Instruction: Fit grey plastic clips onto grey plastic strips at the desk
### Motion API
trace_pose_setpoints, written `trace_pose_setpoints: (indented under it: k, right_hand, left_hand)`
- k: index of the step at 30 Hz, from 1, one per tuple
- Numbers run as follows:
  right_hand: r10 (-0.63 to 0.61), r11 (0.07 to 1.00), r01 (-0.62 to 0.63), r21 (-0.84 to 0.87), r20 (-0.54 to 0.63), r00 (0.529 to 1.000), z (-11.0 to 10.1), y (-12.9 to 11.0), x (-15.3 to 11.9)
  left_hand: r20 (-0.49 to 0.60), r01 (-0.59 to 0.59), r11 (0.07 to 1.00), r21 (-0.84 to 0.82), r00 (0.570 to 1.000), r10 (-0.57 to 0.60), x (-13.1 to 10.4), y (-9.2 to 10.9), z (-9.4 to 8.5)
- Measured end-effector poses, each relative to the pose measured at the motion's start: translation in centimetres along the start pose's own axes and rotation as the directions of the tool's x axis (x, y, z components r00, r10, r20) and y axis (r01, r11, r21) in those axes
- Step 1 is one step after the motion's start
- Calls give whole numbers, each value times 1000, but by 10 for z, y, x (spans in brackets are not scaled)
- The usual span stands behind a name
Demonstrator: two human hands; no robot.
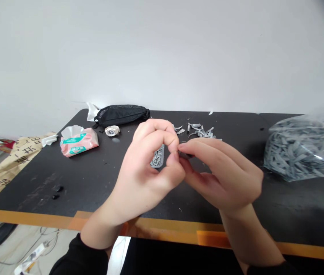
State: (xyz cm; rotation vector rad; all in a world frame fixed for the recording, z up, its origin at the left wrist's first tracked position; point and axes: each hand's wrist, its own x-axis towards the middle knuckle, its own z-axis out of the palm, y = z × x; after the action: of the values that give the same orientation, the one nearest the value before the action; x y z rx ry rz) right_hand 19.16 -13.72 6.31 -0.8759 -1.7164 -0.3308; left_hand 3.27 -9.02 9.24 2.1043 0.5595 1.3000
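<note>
My left hand [147,168] and my right hand [222,172] meet above the middle of the table, fingertips almost touching. Between the right thumb and fingers is a small dark grey strip [185,155], mostly covered. The left thumb and forefinger are pinched together against the strip's near end; what they grip is hidden. Behind the left hand a clear plastic box [157,158] of small metal parts shows in part. Beyond the hands lies a loose pile of grey strips [204,132].
At the right stands a clear bag [305,149] full of grey strips. Toward the left are a tissue pack [78,142], a white watch [112,131] and a black mesh pouch [124,114]. Orange tape [173,229] runs along the front edge of the black table [93,183].
</note>
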Motion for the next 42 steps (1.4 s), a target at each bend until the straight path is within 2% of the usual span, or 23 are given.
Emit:
trace_pose_setpoints:
  k: [3, 8, 15, 17, 22, 26, 30, 35, 38, 42]
  right_hand:
    - [30, 999, -30, 16, -14, 999, 5, 0, 0]
    - [-41, 999, 42, 4, -159, 986, 18, 4, -4]
    - [-4, 998, 18, 62, -209, 978, 25, 1, -13]
    - [49, 995, -31, 98, -187, 981, 23, -3, -12]
    - [181, 972, -175, 155, -25, 983, 14, -6, -3]
    - [106, 980, -114, 160, 54, 993, 6, 2, 4]
    - [1, 987, -22, 159, 128, 992, -1, 11, 4]
    - [-29, 994, 9, 113, 171, 985, -9, 15, 4]
    - [-52, 996, 40, 82, 157, 986, -8, 15, 5]
    - [-111, 994, 111, -12, -19, 994, 0, 14, 7]
  left_hand:
    - [8, 15, 1000, -27, 1000, -15, -1, 2, -1]
    - [20, 8, 1000, -13, 1000, -8, -5, 6, -1]
    - [39, -19, 1000, -10, 999, 19, -6, 10, -1]
    - [47, -24, 1000, -5, 999, 25, -6, 10, -3]
    - [82, 31, 999, 13, 996, -32, -4, 9, -12]
    - [171, 93, 995, 26, 981, -97, -2, 6, -21]
    - [273, 141, 988, -56, 954, -120, 4, 1, -26]
    - [368, 234, 963, -136, 914, -170, 9, -5, -25]
    - [343, 229, 945, -236, 929, -140, 9, -7, -17]
    - [214, 210, 896, -391, 968, -134, 4, -10, -3]
